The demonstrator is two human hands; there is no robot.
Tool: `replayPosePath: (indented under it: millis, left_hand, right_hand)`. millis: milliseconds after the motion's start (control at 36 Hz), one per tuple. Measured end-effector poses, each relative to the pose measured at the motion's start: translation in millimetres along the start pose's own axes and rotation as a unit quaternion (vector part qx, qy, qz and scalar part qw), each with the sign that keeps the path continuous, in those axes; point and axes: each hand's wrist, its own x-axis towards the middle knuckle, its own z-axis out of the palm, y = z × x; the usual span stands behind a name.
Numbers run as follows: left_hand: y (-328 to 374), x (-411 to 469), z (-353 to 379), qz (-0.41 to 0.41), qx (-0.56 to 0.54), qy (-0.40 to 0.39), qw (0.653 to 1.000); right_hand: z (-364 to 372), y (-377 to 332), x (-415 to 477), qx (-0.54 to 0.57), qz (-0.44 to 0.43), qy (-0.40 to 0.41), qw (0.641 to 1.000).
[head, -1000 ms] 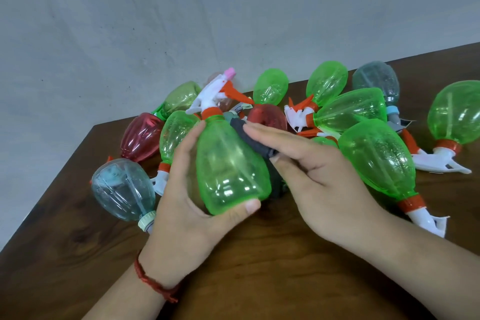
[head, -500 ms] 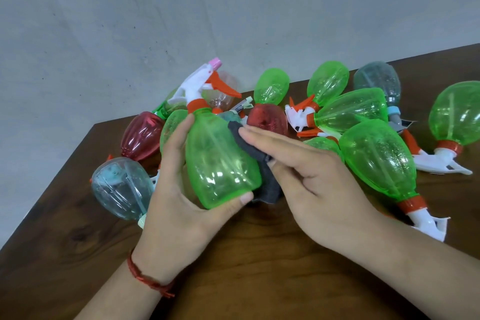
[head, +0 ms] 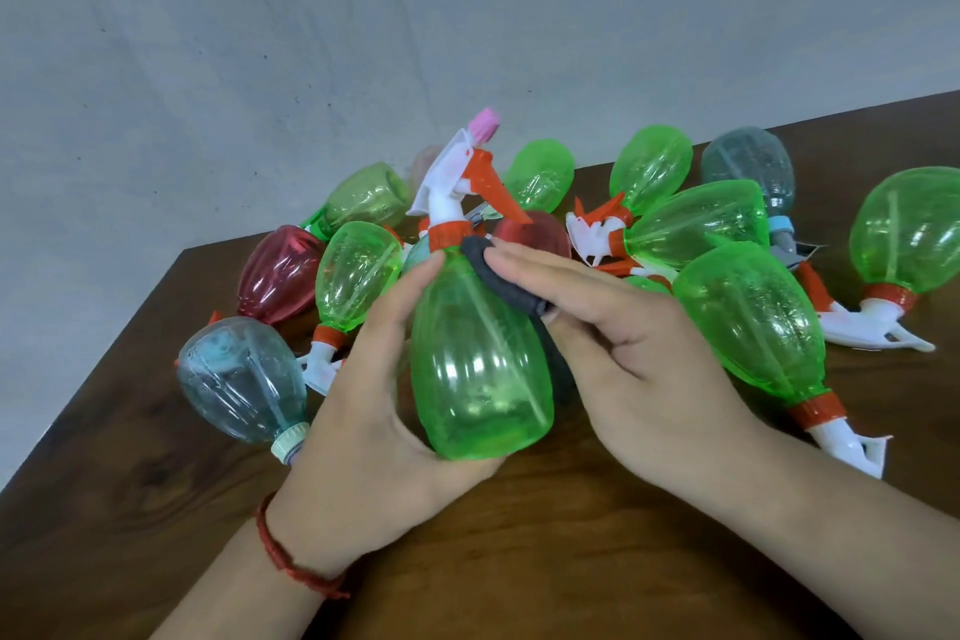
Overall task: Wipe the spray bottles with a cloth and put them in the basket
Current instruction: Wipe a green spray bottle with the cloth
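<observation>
My left hand [head: 374, 411] grips a green spray bottle [head: 478, 369] from behind and below, held nearly upright above the table, its white and orange trigger head with a pink nozzle pointing up. My right hand [head: 639, 353] presses a dark grey cloth [head: 506, 278] against the bottle's upper right shoulder, just below the orange collar, fingers fairly straight over the cloth. Part of the cloth hangs down behind the bottle. No basket is in view.
Several more spray bottles lie in a heap on the brown wooden table [head: 519, 561]: green ones [head: 748, 322], a red one [head: 283, 273], a pale blue one [head: 241, 382] at the left. A grey wall stands behind. The table's left edge runs diagonally.
The held bottle has been raised and tipped more upright. My right hand has slid the cloth up its side toward the collar.
</observation>
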Motion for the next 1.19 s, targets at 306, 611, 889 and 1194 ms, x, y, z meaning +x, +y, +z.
replayPosePath:
  millis: [306, 611, 889, 1194]
  left_hand:
    - [-0.3, 3.3, -3.5, -0.053, -0.007, 0.164, 0.985]
    - [1.8, 0.4, -3.5, -0.036, 0.037, 0.086, 0.995]
    - [8.3, -4.2, -0.6, -0.015, -0.032, -0.010, 0.999]
    - [5.9, 0.3, -0.6, 0.003, 0.063, 0.066, 0.996]
  right_hand:
    - [1.9, -1.6, -5.2, -0.084, -0.079, -0.068, 0.991]
    - [0.5, -1.2, -2.8, -0.096, -0.062, -0.049, 0.992]
    - [-4.8, -4.5, 5.1, 0.100, 0.090, -0.004, 0.991]
    - [2.6, -2.2, -3.8, -0.077, -0.060, -0.021, 0.995]
